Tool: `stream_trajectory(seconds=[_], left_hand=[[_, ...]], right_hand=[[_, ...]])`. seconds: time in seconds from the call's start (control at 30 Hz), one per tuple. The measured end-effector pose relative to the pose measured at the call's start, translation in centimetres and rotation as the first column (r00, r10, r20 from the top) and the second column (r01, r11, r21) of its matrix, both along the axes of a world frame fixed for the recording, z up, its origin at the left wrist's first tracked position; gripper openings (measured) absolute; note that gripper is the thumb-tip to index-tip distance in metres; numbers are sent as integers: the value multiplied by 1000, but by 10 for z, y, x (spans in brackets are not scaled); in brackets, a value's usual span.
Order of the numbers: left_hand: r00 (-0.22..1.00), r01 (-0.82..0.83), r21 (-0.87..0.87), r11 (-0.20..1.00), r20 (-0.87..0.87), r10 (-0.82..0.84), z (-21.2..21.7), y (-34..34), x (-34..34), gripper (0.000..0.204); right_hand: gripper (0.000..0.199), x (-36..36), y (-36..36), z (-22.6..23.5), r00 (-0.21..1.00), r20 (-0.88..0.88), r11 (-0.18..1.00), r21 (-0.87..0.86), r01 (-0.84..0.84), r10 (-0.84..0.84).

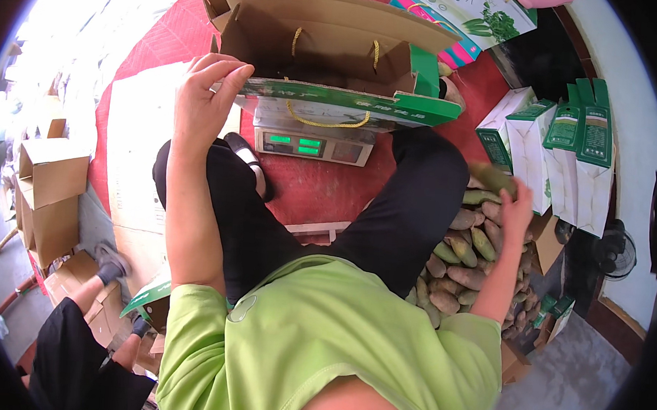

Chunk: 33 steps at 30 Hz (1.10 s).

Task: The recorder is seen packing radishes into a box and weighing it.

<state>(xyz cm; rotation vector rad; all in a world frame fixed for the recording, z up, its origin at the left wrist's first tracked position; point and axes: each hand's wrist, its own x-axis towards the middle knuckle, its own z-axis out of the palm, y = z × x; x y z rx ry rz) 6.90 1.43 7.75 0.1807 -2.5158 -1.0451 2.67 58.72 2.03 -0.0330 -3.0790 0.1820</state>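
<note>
The left hand (204, 98) holds with closed fingers the edge of the open green carton (329, 56), which stands on the scale (313, 146). The right hand (514, 207) (blurred) has its grip closed on one tuber (491, 176) above the pile (466, 264).

Right hand (516, 207) blurred, grip on the tuber (491, 176) unclear. Scale (313, 141) half hidden under the box (329, 56). Pile (466, 264) partly covered by the leg. Co-worker (83, 341) cut off at lower left.
</note>
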Motion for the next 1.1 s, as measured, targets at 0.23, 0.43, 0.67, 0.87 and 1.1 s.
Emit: stream_trajectory(seconds=[0.23, 0.43, 0.67, 0.87, 1.1], left_hand=[[1000, -10, 34, 999, 26, 9, -3, -2, 1, 24], [999, 4, 47, 999, 49, -7, -4, 2, -2, 23], [997, 69, 107, 992, 19, -71, -7, 2, -4, 14], [996, 61, 70, 996, 66, -66, -10, -4, -5, 15], [996, 36, -3, 999, 77, -35, -7, -3, 1, 24]], right_hand=[[36, -33, -75, 154, 941, -329, 815, -521, -254, 82], [36, -56, -175, 186, 910, -343, 530, -740, -415, 233], [32, -97, -265, 114, 789, -295, 575, -556, -600, 539], [27, -114, -243, 77, 806, -205, 692, -423, -585, 556], [23, -80, -132, 46, 948, -120, 584, -763, -278, 294]])
